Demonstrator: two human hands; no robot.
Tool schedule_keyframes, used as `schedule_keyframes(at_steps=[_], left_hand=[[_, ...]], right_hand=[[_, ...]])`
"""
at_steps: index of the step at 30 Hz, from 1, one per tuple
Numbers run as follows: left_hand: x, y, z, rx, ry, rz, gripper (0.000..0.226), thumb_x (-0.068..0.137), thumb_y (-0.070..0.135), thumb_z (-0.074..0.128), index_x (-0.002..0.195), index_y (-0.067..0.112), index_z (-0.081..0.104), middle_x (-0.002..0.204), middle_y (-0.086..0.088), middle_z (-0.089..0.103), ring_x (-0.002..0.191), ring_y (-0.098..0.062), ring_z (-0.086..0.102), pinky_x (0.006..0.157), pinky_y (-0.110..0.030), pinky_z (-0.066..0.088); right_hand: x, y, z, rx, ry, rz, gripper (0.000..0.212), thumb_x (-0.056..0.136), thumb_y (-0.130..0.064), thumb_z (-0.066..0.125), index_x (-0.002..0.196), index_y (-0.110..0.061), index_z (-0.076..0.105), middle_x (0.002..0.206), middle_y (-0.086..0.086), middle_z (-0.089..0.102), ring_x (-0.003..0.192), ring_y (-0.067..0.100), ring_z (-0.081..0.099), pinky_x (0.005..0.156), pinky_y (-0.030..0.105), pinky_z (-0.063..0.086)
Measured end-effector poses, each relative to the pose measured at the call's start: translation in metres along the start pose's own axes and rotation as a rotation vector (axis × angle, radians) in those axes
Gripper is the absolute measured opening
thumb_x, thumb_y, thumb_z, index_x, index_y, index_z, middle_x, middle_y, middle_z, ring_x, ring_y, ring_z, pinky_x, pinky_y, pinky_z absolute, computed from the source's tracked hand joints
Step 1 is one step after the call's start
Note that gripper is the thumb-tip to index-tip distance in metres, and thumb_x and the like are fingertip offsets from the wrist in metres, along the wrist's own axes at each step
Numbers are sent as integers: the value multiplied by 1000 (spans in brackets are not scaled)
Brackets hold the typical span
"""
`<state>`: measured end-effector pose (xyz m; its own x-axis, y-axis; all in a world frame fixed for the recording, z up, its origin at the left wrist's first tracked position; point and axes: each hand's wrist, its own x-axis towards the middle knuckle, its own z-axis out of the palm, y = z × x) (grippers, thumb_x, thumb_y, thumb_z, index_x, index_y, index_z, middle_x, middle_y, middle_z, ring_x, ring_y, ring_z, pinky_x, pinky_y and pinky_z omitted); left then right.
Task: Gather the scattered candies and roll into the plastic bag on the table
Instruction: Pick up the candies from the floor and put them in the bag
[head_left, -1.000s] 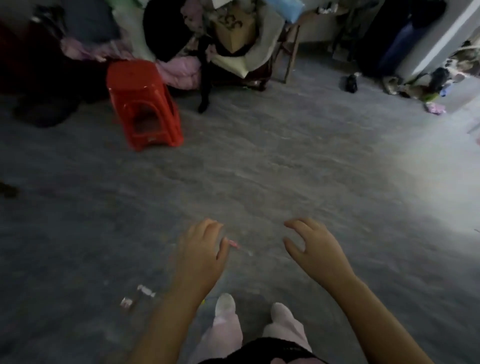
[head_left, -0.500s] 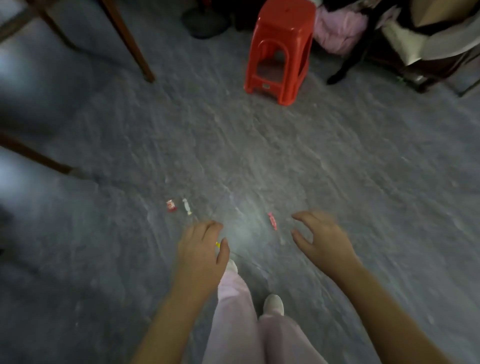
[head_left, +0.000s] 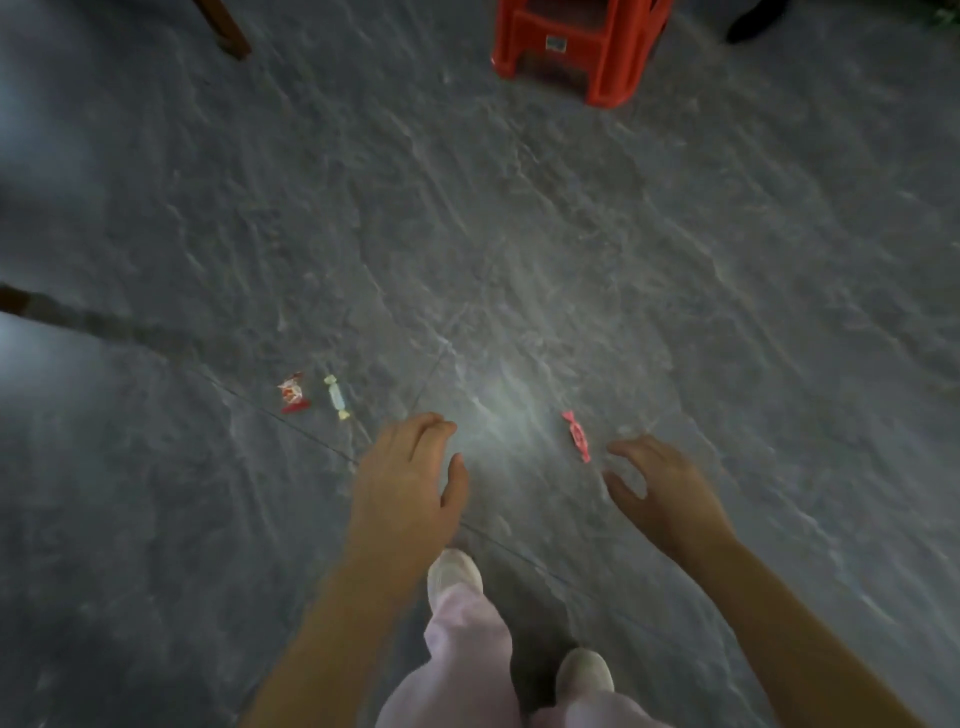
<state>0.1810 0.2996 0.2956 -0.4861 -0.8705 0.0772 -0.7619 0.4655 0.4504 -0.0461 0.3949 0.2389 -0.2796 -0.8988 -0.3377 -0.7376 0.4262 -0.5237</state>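
Observation:
Three wrapped candies lie on the grey stone floor. A red-and-white candy (head_left: 294, 394) and a pale blue-white twist candy (head_left: 337, 397) sit side by side, left of and beyond my left hand (head_left: 408, 480). A pink-red twist candy (head_left: 577, 436) lies between my hands, just left of the fingertips of my right hand (head_left: 662, 493). Both hands hover above the floor with loosely curled fingers and hold nothing. No plastic bag, roll or table top is in view.
A red plastic stool (head_left: 579, 49) stands at the top of the view. A wooden furniture leg (head_left: 224, 26) is at the top left, another dark leg (head_left: 15, 301) at the left edge. My feet in pale shoes (head_left: 453, 571) stand below my hands.
The view has swung left and down, and I have stepped closer: the candies and stool now appear larger and nearer. Both hands stay empty in the same loose pose.

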Motion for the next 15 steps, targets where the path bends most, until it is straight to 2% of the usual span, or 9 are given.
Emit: schedule_keyframes(at_steps=[8, 12, 15], left_hand=[[31, -100, 168, 15, -35, 60, 33, 80, 26, 46, 96, 3, 63, 95, -13, 66, 85, -30, 60, 75, -37, 49], [18, -133, 226, 127, -83, 175, 31, 81, 25, 45, 96, 4, 62, 96, -12, 65, 84, -31, 60, 71, -39, 50], [6, -151, 257, 134, -82, 158, 33, 81, 27, 43, 96, 6, 64, 97, -9, 66, 85, -29, 61, 71, -36, 48]], right_hand=[[101, 114, 146, 58, 28, 167, 33, 77, -17, 68, 108, -7, 62, 108, 17, 64, 102, 34, 58, 86, 39, 45], [137, 156, 200, 107, 61, 230, 29, 78, -19, 66, 104, -7, 61, 105, 18, 64, 98, 35, 59, 83, 43, 47], [160, 185, 234, 133, 61, 259, 31, 79, -26, 65, 105, -12, 59, 106, 15, 64, 98, 32, 60, 82, 42, 48]])
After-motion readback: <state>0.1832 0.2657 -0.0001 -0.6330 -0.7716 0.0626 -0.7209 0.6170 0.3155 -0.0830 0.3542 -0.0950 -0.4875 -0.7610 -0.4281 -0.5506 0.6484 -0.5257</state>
